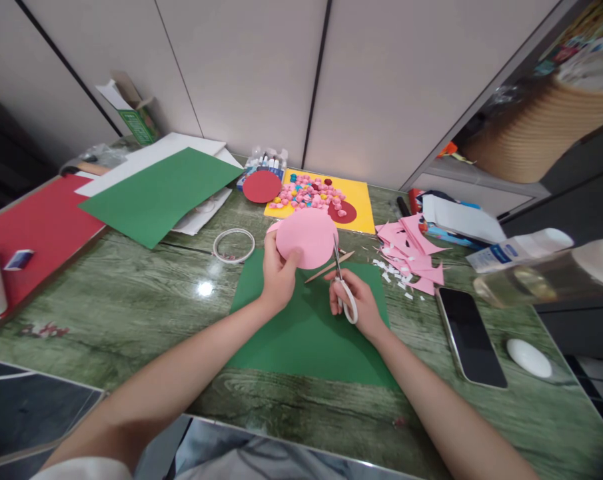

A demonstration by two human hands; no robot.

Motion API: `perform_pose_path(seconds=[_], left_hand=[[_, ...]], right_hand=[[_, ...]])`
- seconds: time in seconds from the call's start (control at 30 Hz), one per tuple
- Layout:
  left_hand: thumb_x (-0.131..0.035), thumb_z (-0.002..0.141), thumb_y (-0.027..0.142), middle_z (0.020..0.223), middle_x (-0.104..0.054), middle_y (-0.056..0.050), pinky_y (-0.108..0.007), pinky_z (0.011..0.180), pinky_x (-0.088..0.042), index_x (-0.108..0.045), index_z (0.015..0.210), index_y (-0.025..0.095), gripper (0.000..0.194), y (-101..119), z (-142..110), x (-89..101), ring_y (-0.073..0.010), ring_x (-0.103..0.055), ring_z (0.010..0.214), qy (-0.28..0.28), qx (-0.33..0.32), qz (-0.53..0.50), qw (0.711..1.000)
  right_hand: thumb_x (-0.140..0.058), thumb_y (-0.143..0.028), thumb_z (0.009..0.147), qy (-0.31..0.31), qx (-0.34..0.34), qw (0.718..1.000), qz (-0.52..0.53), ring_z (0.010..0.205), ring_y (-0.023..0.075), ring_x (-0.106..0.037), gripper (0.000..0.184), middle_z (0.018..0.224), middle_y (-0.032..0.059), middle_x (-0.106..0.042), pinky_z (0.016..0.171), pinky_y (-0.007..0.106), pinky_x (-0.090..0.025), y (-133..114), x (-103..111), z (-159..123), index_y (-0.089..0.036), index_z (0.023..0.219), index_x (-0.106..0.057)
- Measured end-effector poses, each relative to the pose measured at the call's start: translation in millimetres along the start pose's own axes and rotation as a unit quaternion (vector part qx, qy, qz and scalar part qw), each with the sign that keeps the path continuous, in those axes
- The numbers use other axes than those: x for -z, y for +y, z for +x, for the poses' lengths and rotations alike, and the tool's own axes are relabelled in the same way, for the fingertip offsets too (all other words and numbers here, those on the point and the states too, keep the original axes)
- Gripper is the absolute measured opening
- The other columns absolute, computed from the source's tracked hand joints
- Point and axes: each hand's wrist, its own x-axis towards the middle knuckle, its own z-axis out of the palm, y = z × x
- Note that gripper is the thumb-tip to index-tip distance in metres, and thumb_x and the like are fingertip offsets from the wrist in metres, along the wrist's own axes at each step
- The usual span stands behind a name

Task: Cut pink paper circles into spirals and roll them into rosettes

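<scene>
Between the thumb and fingers of my left hand [278, 272] is a round pink paper disc [308, 235], held up over a green sheet [306, 340]. Another pink edge shows behind it at the left. My right hand [356, 300] grips white-handled scissors [350, 308], with fingers in the loops. The scissor blades point up at the disc's right edge; whether they touch the paper I cannot tell. A thin pointed wooden stick [326, 269] lies under the hands, partly hidden.
Pink paper scraps [411, 250] and white bits lie to the right, near a phone [471, 337], a white mouse [529, 358] and bottles [521, 250]. Behind are a yellow sheet [364, 200] with small pink balls [311, 193], a red disc [262, 187], a tape ring [234, 245] and a green card [166, 190].
</scene>
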Motion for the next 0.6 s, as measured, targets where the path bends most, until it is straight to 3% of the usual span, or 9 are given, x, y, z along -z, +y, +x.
perform_pose_path(seconds=[0.6], left_hand=[[-0.048, 0.074, 0.021, 0.102, -0.049, -0.003, -0.036, 0.09, -0.036, -0.045, 0.104, 0.022, 0.029, 0.3, -1.0, 1.5, -0.0207, -0.046, 0.098, -0.018, 0.003, 0.023, 1.0]], right_hand=[[-0.053, -0.04, 0.082, -0.007, 0.011, 1.0, -0.006, 0.041, 0.0072, -0.049, 0.025, 0.056, -0.0062, -0.048, 0.04, 0.019, -0.034, -1.1, 0.8, -1.1, -0.018, 0.094, -0.052]])
